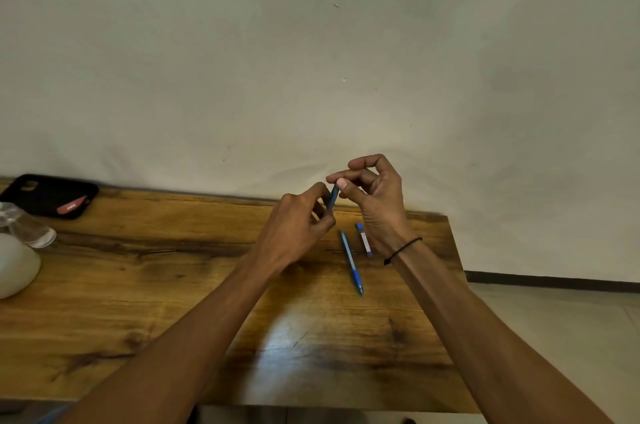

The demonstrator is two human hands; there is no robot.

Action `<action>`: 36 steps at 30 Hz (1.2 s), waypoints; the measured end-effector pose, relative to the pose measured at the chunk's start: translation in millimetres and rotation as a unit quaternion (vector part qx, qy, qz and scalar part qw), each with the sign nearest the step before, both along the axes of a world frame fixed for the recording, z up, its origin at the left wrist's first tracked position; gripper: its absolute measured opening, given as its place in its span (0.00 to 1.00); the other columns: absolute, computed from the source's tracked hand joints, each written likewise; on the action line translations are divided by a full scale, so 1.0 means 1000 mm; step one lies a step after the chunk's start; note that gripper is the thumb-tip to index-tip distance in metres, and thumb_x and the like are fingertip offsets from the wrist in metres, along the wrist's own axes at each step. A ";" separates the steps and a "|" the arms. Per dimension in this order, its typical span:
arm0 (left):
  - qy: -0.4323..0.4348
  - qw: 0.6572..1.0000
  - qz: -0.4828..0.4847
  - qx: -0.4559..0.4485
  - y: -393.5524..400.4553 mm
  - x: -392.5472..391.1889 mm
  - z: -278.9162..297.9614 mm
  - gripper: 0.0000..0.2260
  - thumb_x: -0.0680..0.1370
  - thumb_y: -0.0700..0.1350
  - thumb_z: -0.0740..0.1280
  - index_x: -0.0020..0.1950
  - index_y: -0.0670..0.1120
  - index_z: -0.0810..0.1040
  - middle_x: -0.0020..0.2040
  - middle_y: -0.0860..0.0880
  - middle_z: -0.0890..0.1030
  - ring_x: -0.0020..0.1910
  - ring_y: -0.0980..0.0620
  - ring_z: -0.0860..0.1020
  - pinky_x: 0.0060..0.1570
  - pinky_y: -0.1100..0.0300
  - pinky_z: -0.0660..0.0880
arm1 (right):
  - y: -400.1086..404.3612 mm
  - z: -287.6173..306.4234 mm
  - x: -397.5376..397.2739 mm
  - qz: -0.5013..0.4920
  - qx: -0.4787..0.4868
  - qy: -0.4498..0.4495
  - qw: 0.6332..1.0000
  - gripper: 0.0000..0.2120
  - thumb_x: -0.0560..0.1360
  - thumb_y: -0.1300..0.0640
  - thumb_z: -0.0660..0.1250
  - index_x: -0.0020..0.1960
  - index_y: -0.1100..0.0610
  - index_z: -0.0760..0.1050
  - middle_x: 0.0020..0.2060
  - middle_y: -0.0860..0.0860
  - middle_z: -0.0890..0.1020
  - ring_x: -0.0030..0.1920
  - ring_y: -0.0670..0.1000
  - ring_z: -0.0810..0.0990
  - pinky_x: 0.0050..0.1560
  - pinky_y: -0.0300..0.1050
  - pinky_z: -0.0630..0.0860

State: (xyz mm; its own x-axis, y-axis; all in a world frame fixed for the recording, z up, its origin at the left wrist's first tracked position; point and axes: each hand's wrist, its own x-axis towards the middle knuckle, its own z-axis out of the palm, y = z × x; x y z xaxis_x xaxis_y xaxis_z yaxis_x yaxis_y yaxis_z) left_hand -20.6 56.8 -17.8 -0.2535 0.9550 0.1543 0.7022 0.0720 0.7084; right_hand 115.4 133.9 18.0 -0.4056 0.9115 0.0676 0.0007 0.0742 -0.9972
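Both hands are raised above the far part of a wooden table (138, 285). Between them stands a short blue pen part (332, 198), tilted nearly upright. My left hand (298, 226) grips its lower end with curled fingers. My right hand (375, 195) pinches its top end between thumb and forefinger. Below the hands, a blue pen (351, 262) lies on the table with its tip pointing toward me. A shorter blue piece with a white label (364, 239) lies just to its right, partly behind my right wrist.
A black phone case (48, 195) lies at the table's far left corner. In front of it stand a clear glass item (31, 228) and a white rounded object (14, 264) at the left edge. The table's right edge drops to a light floor (554, 313). A wall stands behind.
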 end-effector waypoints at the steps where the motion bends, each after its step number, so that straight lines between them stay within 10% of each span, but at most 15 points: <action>1: -0.001 1.000 0.001 0.001 0.000 0.000 0.000 0.10 0.81 0.45 0.71 0.62 0.50 0.77 0.50 0.48 0.87 0.40 0.53 0.84 0.42 0.61 0.81 | 0.000 0.000 0.000 -0.003 0.001 -0.001 1.000 0.16 0.77 0.70 0.72 0.60 0.65 0.70 0.46 0.58 0.89 0.54 0.55 0.87 0.66 0.62 0.77; 17: -0.045 0.998 -0.003 0.037 0.001 0.000 -0.001 0.08 0.82 0.47 0.71 0.60 0.51 0.77 0.49 0.50 0.87 0.37 0.60 0.85 0.37 0.67 0.81 | -0.002 0.003 -0.002 -0.038 0.067 -0.031 0.997 0.13 0.74 0.69 0.75 0.55 0.63 0.76 0.45 0.54 0.87 0.50 0.51 0.87 0.58 0.52 0.83; 22: -0.068 0.995 0.004 0.068 0.002 -0.004 0.001 0.06 0.83 0.52 0.69 0.59 0.56 0.75 0.48 0.51 0.88 0.39 0.58 0.86 0.41 0.56 0.86 | -0.002 0.000 -0.003 -0.019 0.079 -0.051 0.995 0.07 0.76 0.65 0.74 0.53 0.62 0.82 0.47 0.54 0.87 0.51 0.51 0.85 0.52 0.42 0.82; 31: -0.115 0.988 0.023 0.096 0.001 -0.004 0.014 0.10 0.82 0.55 0.70 0.62 0.57 0.77 0.45 0.55 0.86 0.37 0.60 0.86 0.40 0.58 0.86 | 0.001 0.004 -0.011 -0.002 0.084 -0.032 0.996 0.05 0.82 0.63 0.67 0.55 0.63 0.80 0.49 0.57 0.85 0.54 0.56 0.85 0.59 0.61 0.82; 36: -0.141 0.985 0.051 0.090 -0.001 -0.007 0.026 0.14 0.78 0.56 0.74 0.60 0.54 0.80 0.45 0.58 0.85 0.40 0.61 0.85 0.39 0.64 0.83 | 0.000 0.033 -0.014 -0.013 0.048 0.053 0.997 0.10 0.87 0.57 0.58 0.60 0.64 0.72 0.42 0.58 0.79 0.45 0.57 0.84 0.52 0.53 0.84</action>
